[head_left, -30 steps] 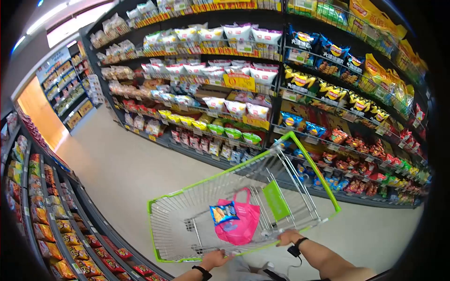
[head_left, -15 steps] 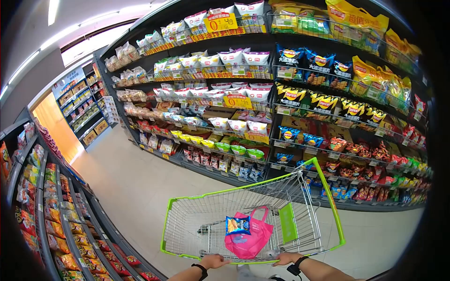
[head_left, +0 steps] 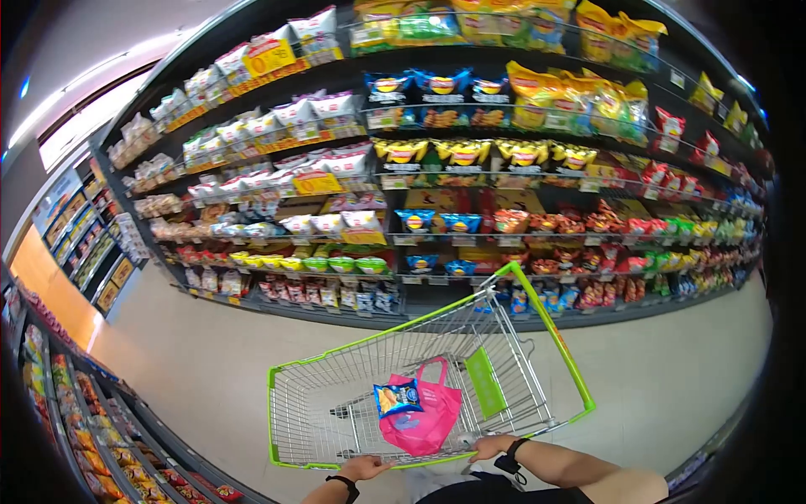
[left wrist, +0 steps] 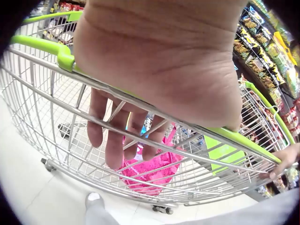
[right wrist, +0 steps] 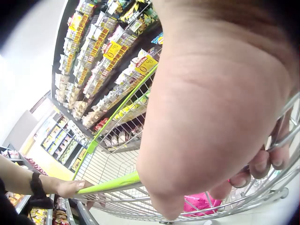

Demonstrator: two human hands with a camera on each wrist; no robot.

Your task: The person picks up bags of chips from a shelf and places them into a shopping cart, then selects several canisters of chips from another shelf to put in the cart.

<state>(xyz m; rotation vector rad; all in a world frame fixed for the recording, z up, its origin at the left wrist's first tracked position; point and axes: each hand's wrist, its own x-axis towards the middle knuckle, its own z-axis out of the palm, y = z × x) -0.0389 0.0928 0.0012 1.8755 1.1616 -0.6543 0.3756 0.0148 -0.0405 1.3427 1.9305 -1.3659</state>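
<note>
A wire shopping cart [head_left: 311,403] with green rims stands crosswise before me. My left hand [head_left: 363,467] lies over the near side rim, and in the left wrist view its fingers [left wrist: 114,145] hang down inside the wires. Further right on that rim my right hand [head_left: 495,447] grips near the cart's handle end; the right wrist view shows its fingertips [right wrist: 258,164] hooked by the wires. Inside the cart a pink shopping bag [head_left: 432,416] lies flat, with a blue chip bag [head_left: 397,398] on its left part.
Tall shelves [head_left: 395,319] of chip bags run along the far side. Left of the cart is a lower rack [head_left: 75,403] of snack packets. Pale tiled floor [head_left: 210,353] lies between them, leading to a doorway [head_left: 50,286] at the far left.
The view has swung right, bringing more of the right-hand shelves in. In the picture the cart shifted right, then back left. Both hands have stayed on its side rim.
</note>
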